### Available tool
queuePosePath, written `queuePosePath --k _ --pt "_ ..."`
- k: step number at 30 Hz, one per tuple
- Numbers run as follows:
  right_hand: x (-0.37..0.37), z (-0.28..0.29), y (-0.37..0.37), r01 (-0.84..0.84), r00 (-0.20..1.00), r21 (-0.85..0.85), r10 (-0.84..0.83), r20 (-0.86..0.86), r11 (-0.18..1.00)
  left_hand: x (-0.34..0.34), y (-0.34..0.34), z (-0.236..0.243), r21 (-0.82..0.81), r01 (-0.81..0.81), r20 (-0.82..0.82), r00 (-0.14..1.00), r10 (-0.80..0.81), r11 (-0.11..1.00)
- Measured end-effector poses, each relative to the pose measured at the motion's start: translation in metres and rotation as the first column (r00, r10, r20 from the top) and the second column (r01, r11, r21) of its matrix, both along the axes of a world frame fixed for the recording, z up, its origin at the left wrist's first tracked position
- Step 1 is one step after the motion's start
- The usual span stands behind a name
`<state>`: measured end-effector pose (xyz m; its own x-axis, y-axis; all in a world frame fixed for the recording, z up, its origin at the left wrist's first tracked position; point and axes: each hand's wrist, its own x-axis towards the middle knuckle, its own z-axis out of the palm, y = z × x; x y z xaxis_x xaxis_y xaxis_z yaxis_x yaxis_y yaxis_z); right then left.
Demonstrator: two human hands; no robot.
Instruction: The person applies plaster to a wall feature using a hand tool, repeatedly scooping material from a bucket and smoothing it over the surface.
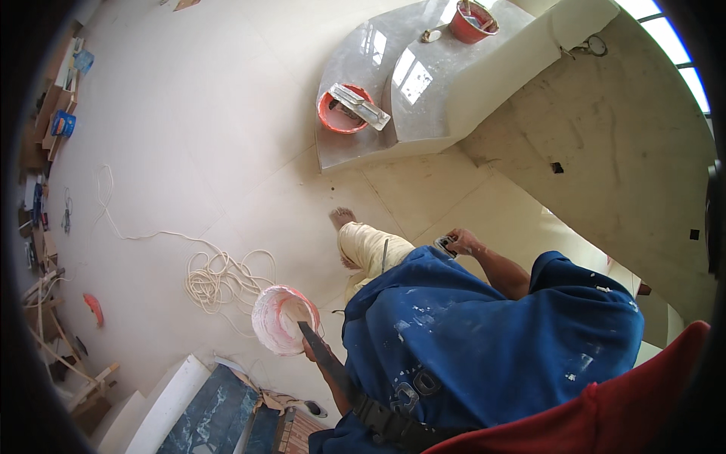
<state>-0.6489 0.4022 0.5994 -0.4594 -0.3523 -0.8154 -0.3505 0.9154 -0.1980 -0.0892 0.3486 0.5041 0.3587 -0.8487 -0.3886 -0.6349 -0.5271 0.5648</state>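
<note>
A white-smeared pink bucket is at my left side, its open mouth tilted toward me, with pale residue inside. My left hand is at its edge and seems to grip it, though a dark strap hides much of the hand. Out to the right, my right hand is closed around a small grey-and-black object, too small to name surely. Ahead on the curved grey step stands a red bucket with a plastering trowel lying across its rim.
Another red bucket with tools inside stands on the higher step, beside a small round item. Coiled cream rope lies on the floor at left. Boards and blue containers line the far left. Dark marbled slabs are near lower left.
</note>
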Motion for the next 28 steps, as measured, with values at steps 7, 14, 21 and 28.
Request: queuePosePath --k 7,14,21,28 --pt "0.025 -0.028 0.008 0.269 0.963 0.118 -0.265 -0.049 0.956 -0.004 -0.152 0.011 0.091 -0.481 -0.539 0.712 0.45 0.872" --pt "0.041 -0.033 -0.191 0.238 0.97 -0.051 -0.24 -0.044 0.97 0.004 -0.326 0.047 0.001 -0.039 -0.16 0.986 0.039 0.999" --pt "-0.007 0.02 -0.397 0.202 0.939 -0.555 -0.321 -0.124 0.807 -0.037 -0.537 0.062 0.091 -0.511 -0.608 0.651 0.455 0.854" --pt "-0.001 0.018 -0.516 0.424 0.78 -0.451 -0.57 -0.259 0.785 -0.091 -0.776 0.07 0.082 -0.499 -0.705 0.582 0.404 0.863"
